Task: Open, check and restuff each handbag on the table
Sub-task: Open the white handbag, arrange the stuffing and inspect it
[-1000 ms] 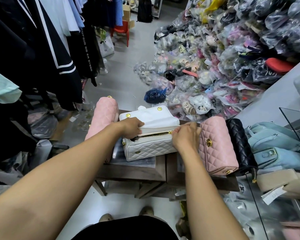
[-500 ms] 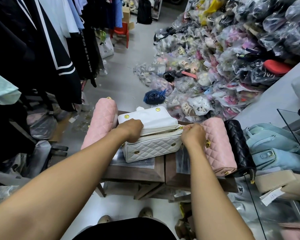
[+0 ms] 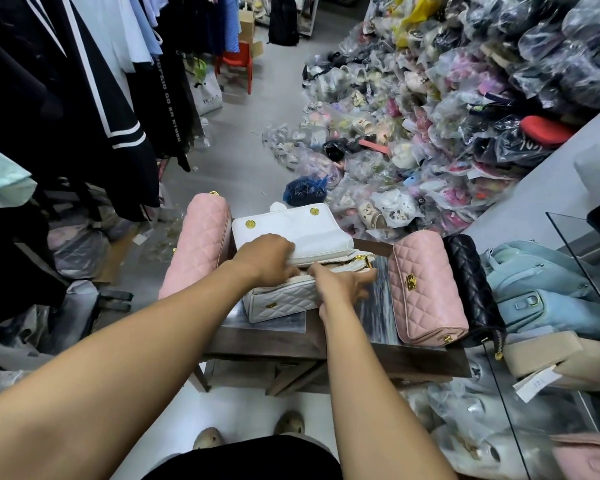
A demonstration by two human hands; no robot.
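Observation:
A white quilted handbag (image 3: 284,303) stands in the middle of the small wooden table (image 3: 274,344). Its flap (image 3: 291,226) is thrown back and its gold zip is open along the top. My left hand (image 3: 267,258) curls over the bag's top edge at the base of the flap and holds it. With fingers spread and straight, my right hand (image 3: 343,284) lies over the zip opening, fingertips touching the bag's top. The inside of the bag is hidden.
One pink quilted bag (image 3: 198,251) lies to the left; a second pink bag (image 3: 426,289) and a black one (image 3: 471,271) lie to the right. Light blue bags (image 3: 534,278) and a beige bag (image 3: 548,355) sit further right. Clothes hang left; bagged shoes pile up behind.
My right hand drew the zip to the right end, then came back left and spread its fingers over the opening. My left hand stayed on the bag's top.

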